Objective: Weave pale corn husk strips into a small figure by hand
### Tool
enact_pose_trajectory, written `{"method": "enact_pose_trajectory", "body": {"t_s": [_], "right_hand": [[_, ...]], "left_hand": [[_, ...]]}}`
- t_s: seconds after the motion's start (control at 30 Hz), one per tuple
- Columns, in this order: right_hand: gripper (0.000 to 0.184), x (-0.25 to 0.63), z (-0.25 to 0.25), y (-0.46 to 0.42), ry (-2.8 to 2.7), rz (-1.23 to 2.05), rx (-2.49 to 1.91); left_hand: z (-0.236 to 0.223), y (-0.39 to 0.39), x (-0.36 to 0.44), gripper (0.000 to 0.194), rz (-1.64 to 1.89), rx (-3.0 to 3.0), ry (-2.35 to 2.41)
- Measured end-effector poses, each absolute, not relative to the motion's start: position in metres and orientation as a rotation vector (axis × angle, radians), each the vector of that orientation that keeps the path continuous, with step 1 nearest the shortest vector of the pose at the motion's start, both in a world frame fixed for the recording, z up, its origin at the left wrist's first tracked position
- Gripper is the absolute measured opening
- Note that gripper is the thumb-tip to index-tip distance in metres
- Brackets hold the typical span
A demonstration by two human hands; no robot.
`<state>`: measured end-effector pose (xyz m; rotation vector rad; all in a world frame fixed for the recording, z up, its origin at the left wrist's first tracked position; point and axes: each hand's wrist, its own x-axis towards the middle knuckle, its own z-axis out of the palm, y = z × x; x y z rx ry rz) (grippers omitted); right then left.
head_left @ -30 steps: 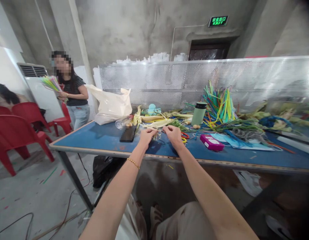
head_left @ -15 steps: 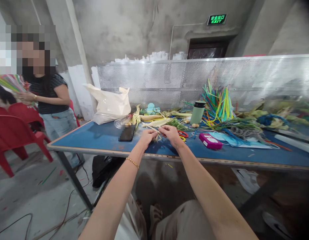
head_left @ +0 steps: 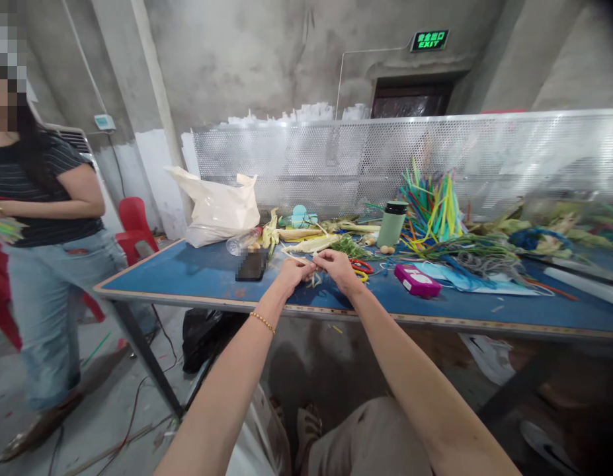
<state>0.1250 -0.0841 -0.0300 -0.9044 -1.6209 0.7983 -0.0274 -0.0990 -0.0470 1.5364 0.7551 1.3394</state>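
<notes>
Your left hand and right hand pinch a pale fibre strip above the blue table; it seems unfinished, ends loose, with corn husks behind apparently unworked.

Gold bracelet (beaded), beige trousers, strappy sandals

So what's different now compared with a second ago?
The co-worker at the left has come nearer, toward the picture's left edge. The left hand and right hand have drawn together at some pale strands. The green bottle, purple box and bag stayed put.
</notes>
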Motion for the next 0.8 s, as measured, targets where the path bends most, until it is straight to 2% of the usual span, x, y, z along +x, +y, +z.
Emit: {"method": "enact_pose_trajectory", "body": {"t_s": [0.27, 0.5, 0.67, 0.8], "right_hand": [[0.036, 0.126, -0.032, -0.080, -1.650, 0.737, -0.927], [0.032, 0.128, -0.036, -0.075, -1.675, 0.699, -0.954], [0.035, 0.132, -0.039, -0.070, -1.700, 0.333, -1.053], [0.025, 0.131, -0.037, -0.072, -1.756, 0.056, -0.923]], "left_hand": [[-0.054, -0.092, -0.026, 0.035, 1.329, 1.571, 0.770], [-0.051, -0.095, -0.025, 0.038, 1.319, 1.556, 0.757], [-0.049, -0.098, -0.025, 0.028, 1.334, 1.431, 0.758], [-0.053, -0.092, -0.024, 0.023, 1.350, 1.425, 0.822]]}}
